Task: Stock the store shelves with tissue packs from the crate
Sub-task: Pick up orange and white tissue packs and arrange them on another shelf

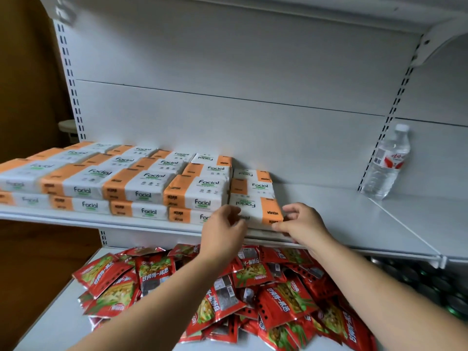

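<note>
Tissue pack (255,209): white wrap, orange band at one end, "Facial" print reading upside down from the head view. Lay flat at the front edge of the shelf (354,216), directly between the two hands, orange end toward the right hand.

Stocked packs (126,183): same make. Stood in rows two high, running away to the left of the left hand. Two more lay singly just beyond the held one, toward the back panel (228,122).

Shelf: white metal, bare to the right of the right hand. Backed by white panels and slotted uprights (73,84), with a curved bracket (440,39) high above the right hand.

Water bottle (387,163): clear, white cap, red-and-white label. Stood upright well beyond the right hand, on the neighbouring section against the back.

Lower shelf (58,320): white, beneath both forearms. Carried a loose heap of red sachets (157,272). Dark cans (435,285) showed below the right forearm, too blurred to identify.

Wall (25,97): brown, far left of the left hand.

Left hand (225,229): fingers curled, gripped the pack's near left corner.

Right hand (301,221): pinched the orange end, fingers (291,211) on its side, thumb at the lower front edge.
</note>
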